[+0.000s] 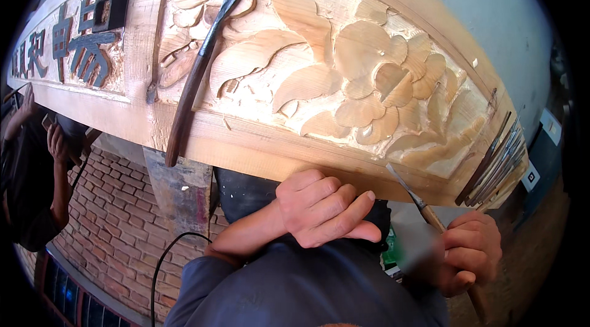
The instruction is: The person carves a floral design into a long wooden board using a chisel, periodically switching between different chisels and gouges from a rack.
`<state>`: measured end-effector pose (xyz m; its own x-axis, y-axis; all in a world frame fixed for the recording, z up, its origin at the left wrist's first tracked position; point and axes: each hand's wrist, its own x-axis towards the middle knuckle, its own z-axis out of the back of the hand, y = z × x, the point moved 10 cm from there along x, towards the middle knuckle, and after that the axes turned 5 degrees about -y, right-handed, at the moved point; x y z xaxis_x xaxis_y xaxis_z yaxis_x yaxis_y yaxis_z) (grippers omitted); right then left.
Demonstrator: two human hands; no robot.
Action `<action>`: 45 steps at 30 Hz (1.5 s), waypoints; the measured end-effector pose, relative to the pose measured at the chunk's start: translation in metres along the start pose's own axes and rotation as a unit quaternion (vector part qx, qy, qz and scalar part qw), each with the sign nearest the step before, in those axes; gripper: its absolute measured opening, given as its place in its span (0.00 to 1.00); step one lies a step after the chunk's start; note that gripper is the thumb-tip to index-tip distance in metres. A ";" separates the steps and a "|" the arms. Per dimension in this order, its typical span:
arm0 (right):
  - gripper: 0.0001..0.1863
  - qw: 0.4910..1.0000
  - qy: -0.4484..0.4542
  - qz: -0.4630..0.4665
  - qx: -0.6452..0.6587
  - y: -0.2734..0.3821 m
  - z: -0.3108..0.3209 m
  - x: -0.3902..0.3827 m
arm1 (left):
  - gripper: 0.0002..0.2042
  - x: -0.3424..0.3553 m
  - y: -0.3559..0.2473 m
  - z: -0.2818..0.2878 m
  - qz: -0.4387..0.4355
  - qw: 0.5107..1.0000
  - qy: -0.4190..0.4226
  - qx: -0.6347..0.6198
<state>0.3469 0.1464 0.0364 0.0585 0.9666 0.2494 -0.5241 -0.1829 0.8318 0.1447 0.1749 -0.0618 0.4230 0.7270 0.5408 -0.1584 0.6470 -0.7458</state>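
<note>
My right hand is wrapped round the wooden handle of a carving chisel. Its narrow metal blade points up and left, with the tip by the near edge of a long wooden panel. Loosely curled into a fist, my left hand is at that same edge, left of the chisel, and no object shows in its fingers. Carved flowers and leaves stand in relief on the panel, with shavings around them. Across the panel lies a larger chisel, its dark handle overhanging the near edge.
Several slim carving tools lie bunched at the panel's right end. Dark raised characters and a black block are on its left part. A co-worker's hands are at the far left. A black cable hangs over the brick floor.
</note>
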 end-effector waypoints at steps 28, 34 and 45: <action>0.19 0.951 -0.016 0.182 -0.251 0.081 -0.126 -0.063 | 0.12 -0.042 0.010 0.014 0.524 0.709 -0.081 -0.464; 0.24 0.943 -0.043 0.238 -0.227 0.103 -0.137 -0.063 | 0.15 -0.009 0.025 0.060 0.463 0.779 -0.118 -0.405; 0.26 0.933 -0.078 0.041 -0.350 -0.054 -0.114 -0.041 | 0.09 0.079 0.125 0.195 0.234 0.893 -0.197 0.331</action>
<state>0.2757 0.1371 -0.0751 0.0878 0.9067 0.4126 -0.9554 -0.0405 0.2924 -0.0162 0.3579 -0.0364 -0.1542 0.8936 0.4215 -0.7830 0.1497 -0.6038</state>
